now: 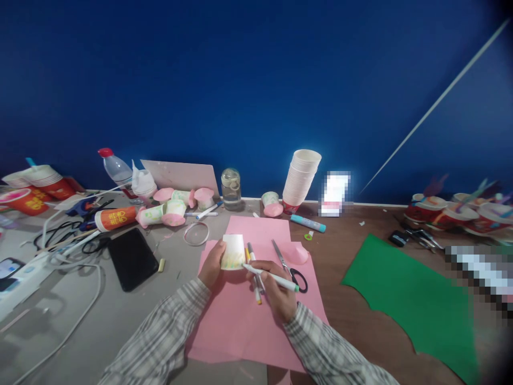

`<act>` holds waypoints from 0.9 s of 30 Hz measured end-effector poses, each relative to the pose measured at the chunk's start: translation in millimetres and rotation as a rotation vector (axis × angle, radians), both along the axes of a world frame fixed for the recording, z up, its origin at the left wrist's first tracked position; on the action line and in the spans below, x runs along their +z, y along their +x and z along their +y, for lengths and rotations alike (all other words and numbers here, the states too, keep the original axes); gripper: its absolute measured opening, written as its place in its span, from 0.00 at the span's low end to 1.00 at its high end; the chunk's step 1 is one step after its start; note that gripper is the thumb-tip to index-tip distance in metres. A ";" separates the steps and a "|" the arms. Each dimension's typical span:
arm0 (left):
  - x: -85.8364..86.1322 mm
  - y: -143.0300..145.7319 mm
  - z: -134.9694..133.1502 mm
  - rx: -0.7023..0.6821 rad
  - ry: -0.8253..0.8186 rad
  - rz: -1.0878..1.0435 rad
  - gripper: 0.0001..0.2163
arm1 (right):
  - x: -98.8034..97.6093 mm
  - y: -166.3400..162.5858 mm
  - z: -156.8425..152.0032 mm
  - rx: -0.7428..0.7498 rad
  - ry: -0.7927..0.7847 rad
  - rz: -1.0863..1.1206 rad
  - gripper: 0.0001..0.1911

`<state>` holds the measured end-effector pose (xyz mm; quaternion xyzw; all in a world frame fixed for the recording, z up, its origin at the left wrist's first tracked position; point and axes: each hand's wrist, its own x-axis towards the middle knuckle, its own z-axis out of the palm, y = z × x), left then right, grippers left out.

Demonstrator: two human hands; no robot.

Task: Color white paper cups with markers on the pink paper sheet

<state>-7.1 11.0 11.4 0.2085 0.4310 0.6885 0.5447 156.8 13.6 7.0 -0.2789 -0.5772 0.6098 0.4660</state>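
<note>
My left hand is closed around a white paper cup lying on its side, its lower edge tinted yellow-green. My right hand grips a white marker with a green end, whose tip touches the cup's side. Both hands are over a pink paper sheet. Two more markers lie on the sheet under my right hand. A pair of scissors lies just right of the hand, next to a pink paper cut-out.
A stack of white cups, a glass jar and several painted pink-and-green cups stand along the blue wall. A black phone, cables and a power strip lie left. A green sheet lies right.
</note>
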 end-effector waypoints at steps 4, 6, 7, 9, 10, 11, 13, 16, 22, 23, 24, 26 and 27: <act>1.9 0.8 -0.6 0.025 0.004 0.024 0.15 | -0.5 -2.9 -1.7 0.044 0.015 0.047 0.13; 1.5 0.3 -0.6 0.014 0.009 0.037 0.15 | -2.0 -3.4 -1.7 0.019 0.011 0.044 0.13; 0.9 0.0 -0.5 0.008 0.010 0.042 0.15 | -2.9 -3.1 -1.4 0.002 0.002 0.034 0.13; -0.5 -0.9 0.0 -0.001 0.005 0.045 0.15 | -4.4 -1.8 -0.7 -0.019 -0.027 0.008 0.13; -1.1 -1.4 0.3 0.002 0.000 0.044 0.15 | -4.8 -1.1 -0.4 -0.019 -0.039 -0.001 0.14; -1.5 -1.7 0.6 0.009 -0.004 0.043 0.15 | -4.9 -0.7 -0.2 -0.012 -0.046 -0.002 0.14; -1.5 -2.1 0.8 0.022 -0.011 0.043 0.16 | -4.2 -0.7 -0.5 0.010 -0.036 0.024 0.14; 0.6 -1.6 0.1 0.018 -0.010 0.051 0.17 | -2.8 -1.7 -1.3 0.036 -0.003 0.054 0.15; 1.2 -0.1 -0.1 0.022 -0.015 -0.016 0.14 | 1.8 1.1 2.0 -0.105 0.055 -0.019 0.15; 0.5 -0.5 0.5 0.029 -0.023 -0.026 0.14 | 2.9 1.3 2.9 -0.168 0.102 -0.042 0.15; -0.1 -0.9 1.3 0.039 -0.034 -0.035 0.14 | 3.8 1.0 3.6 -0.229 0.146 -0.072 0.16; -0.9 -1.9 2.5 0.057 -0.060 -0.051 0.14 | 5.1 -0.8 4.1 -0.294 0.180 -0.125 0.17; -1.0 -2.1 2.8 0.061 -0.071 -0.056 0.13 | 5.4 -2.1 3.7 -0.284 0.175 -0.139 0.17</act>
